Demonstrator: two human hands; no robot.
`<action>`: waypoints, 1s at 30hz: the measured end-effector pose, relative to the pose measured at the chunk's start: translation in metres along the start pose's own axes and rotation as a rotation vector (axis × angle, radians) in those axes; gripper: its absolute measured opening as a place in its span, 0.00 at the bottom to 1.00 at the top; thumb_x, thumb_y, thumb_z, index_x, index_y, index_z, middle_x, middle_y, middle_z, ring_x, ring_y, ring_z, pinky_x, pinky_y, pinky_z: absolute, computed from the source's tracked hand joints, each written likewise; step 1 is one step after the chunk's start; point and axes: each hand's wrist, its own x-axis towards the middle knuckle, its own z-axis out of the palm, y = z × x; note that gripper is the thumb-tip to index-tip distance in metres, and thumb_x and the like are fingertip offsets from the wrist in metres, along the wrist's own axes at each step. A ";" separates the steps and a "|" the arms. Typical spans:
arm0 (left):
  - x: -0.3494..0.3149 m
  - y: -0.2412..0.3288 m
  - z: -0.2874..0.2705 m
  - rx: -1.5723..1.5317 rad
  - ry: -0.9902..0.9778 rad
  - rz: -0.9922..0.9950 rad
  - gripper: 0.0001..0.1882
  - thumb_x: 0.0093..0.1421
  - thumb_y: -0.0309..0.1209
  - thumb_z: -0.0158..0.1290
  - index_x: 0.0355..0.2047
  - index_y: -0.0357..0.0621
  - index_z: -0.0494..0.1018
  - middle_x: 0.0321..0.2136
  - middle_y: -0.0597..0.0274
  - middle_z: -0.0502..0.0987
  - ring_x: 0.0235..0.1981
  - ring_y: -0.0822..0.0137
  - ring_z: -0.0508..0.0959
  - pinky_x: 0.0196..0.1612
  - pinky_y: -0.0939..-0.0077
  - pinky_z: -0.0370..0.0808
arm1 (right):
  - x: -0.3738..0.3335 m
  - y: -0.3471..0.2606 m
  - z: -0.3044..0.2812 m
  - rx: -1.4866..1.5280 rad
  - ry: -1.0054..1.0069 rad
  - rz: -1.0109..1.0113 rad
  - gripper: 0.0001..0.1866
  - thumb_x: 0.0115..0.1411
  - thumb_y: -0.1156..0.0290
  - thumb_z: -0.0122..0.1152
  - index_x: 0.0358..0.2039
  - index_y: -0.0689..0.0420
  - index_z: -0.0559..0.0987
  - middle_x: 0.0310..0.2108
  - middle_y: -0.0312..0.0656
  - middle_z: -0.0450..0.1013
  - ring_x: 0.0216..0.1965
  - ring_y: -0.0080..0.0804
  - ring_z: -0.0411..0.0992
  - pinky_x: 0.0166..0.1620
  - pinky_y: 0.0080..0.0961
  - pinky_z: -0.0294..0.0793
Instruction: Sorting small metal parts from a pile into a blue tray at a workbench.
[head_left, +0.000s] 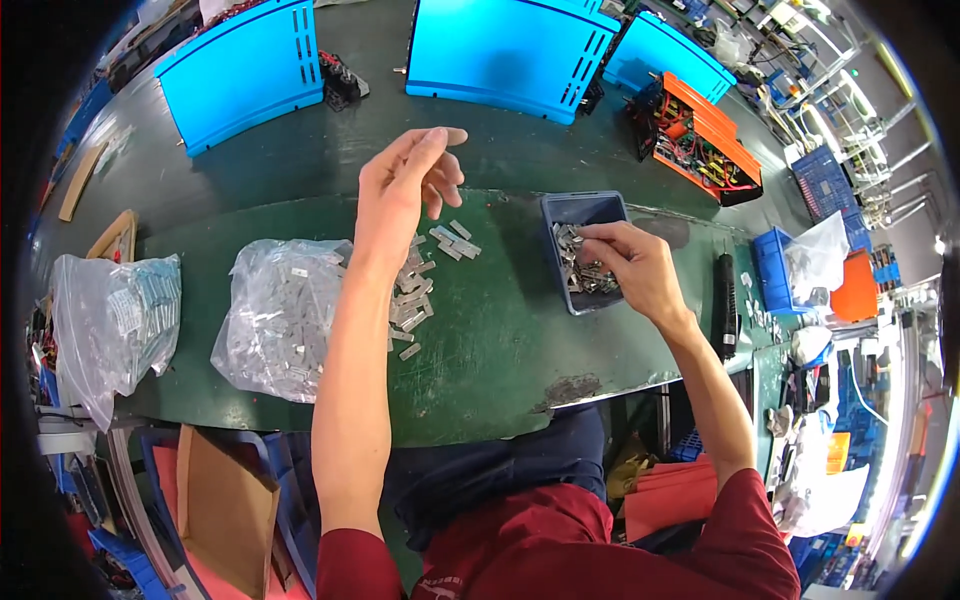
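Observation:
My left hand [408,185] is raised over the green work surface, its fingers loosely bent and apart, with nothing visible in it. Below it lie loose flat metal pieces [457,243], small and silvery. More of these spill beside a clear plastic bag [280,320] full of them, partly hidden by my left forearm. My right hand [640,265] reaches over the rim of a small blue-grey bin [583,208]. Its thumb and fingers are drawn together at the small metal parts [592,280] in the bin. What is between those fingertips is hidden.
Blue metal cases [510,55] stand along the back, with an orange open housing [700,140] full of wires at right. A second bag [120,320] of parts lies far left. At right are a black tool [726,305] and a blue bin [775,270].

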 end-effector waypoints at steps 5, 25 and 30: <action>0.000 -0.002 0.000 0.031 0.008 -0.011 0.18 0.71 0.43 0.53 0.44 0.40 0.81 0.25 0.67 0.79 0.23 0.77 0.77 0.23 0.83 0.65 | -0.001 -0.001 0.001 -0.065 0.004 0.036 0.11 0.67 0.71 0.63 0.46 0.63 0.83 0.27 0.36 0.79 0.26 0.16 0.73 0.31 0.17 0.70; -0.105 -0.028 0.120 0.599 -1.616 -0.153 0.17 0.50 0.43 0.59 0.19 0.39 0.78 0.18 0.51 0.78 0.21 0.56 0.76 0.29 0.57 0.72 | -0.011 -0.060 0.032 0.226 0.061 -0.139 0.08 0.68 0.75 0.60 0.45 0.63 0.82 0.38 0.40 0.82 0.41 0.26 0.82 0.33 0.17 0.78; -0.170 -0.067 0.163 0.417 -1.930 -0.117 0.21 0.52 0.44 0.60 0.25 0.34 0.81 0.24 0.50 0.82 0.26 0.57 0.81 0.32 0.59 0.75 | -0.014 -0.075 0.099 0.212 -0.333 -0.189 0.10 0.67 0.76 0.61 0.48 0.62 0.81 0.40 0.41 0.81 0.37 0.25 0.80 0.35 0.21 0.80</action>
